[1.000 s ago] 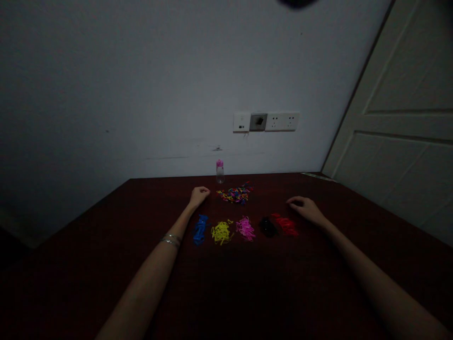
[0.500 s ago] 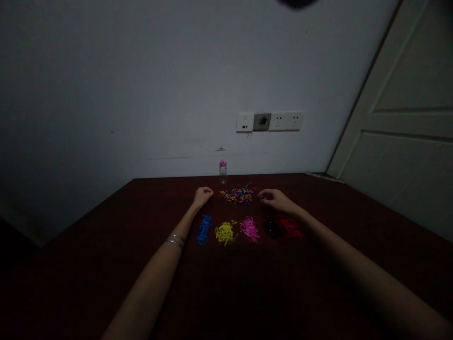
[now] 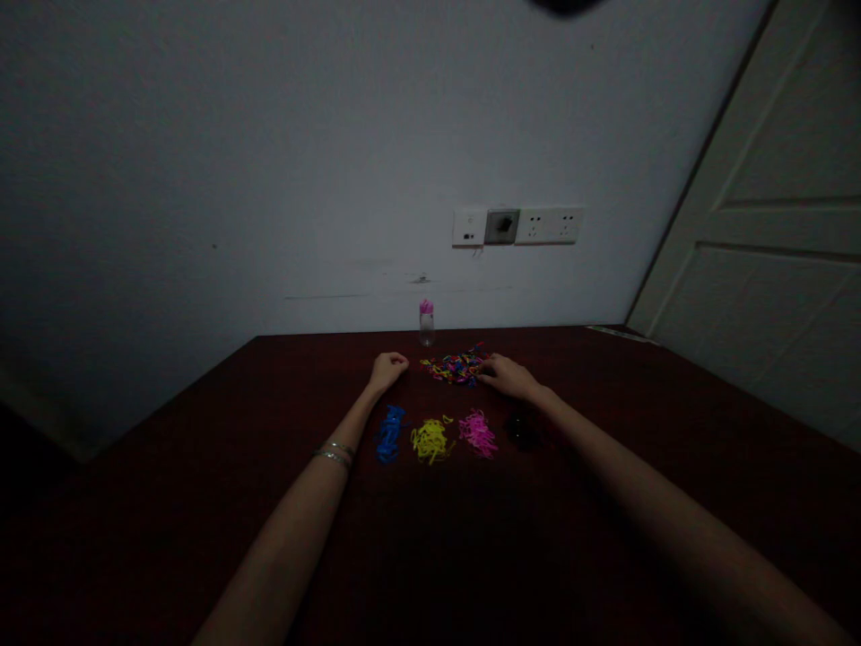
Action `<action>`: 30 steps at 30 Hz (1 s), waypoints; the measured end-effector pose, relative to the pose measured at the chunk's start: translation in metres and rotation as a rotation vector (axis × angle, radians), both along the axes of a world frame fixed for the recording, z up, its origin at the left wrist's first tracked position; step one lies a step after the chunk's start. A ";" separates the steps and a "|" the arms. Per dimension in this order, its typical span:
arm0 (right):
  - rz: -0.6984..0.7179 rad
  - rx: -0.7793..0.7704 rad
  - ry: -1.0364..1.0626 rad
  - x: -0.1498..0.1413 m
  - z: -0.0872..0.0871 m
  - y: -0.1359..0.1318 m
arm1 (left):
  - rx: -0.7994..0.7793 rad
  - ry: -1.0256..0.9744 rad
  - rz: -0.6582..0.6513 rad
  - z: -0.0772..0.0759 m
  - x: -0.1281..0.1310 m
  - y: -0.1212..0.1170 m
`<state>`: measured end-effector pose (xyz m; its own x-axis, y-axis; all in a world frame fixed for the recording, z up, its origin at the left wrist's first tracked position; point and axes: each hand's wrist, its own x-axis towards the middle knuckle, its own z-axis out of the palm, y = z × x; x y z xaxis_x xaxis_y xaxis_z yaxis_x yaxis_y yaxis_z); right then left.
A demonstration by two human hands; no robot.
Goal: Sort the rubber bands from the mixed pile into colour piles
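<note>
My right hand is at the right edge of a mixed pile of small coloured rubber bands. Its fingertips are bent down and drawn together among the bands; what lies between them is too small and dark to make out. My left hand rests on the table left of that pile, fingers curled in, with nothing visible in them. Nearer to me, in a row, lie separate heaps of blue bands, yellow bands, pink bands and black bands. The red heap beside the black one is barely visible near my right forearm.
A clear bottle with a pink top stands behind the mixed pile, close to the wall. Wall sockets sit above the dark red-brown table. A pale panelled door is at the right. The light is dim.
My right hand has moved left, from beside the mixed pile to its edge. My right forearm has shifted over the red heap. My left hand stays in place. The view has shifted slightly.
</note>
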<state>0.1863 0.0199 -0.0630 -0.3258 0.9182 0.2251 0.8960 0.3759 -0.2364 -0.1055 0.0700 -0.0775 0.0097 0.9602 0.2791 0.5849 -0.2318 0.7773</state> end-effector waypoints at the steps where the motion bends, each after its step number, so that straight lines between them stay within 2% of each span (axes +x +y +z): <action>1: -0.009 0.003 -0.012 -0.001 0.000 -0.001 | 0.002 0.001 0.003 0.000 0.000 0.000; 5: -0.013 0.019 -0.024 -0.004 0.002 -0.005 | 0.015 0.008 0.008 -0.002 -0.001 0.001; 8: 0.010 0.033 0.041 -0.002 -0.001 -0.005 | 0.020 0.005 -0.001 -0.003 -0.001 0.003; 14: 0.069 0.026 0.385 0.001 -0.003 -0.003 | 0.008 -0.004 -0.006 -0.004 -0.002 0.004; 20: 0.095 -0.033 0.732 -0.003 0.016 -0.016 | 0.018 0.016 -0.018 -0.009 -0.004 0.009; 25: 0.088 -0.117 0.883 -0.014 0.031 -0.035 | 0.036 0.038 -0.014 -0.011 -0.005 0.011; 30: 0.117 -0.160 0.934 -0.026 0.035 -0.046 | 0.051 0.058 -0.014 -0.011 -0.006 0.011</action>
<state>0.1607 -0.0258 -0.0276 -0.1699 0.9335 0.3158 0.2781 0.3529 -0.8934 -0.1118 0.0805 -0.0888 0.0404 0.9444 0.3262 0.6252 -0.2786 0.7290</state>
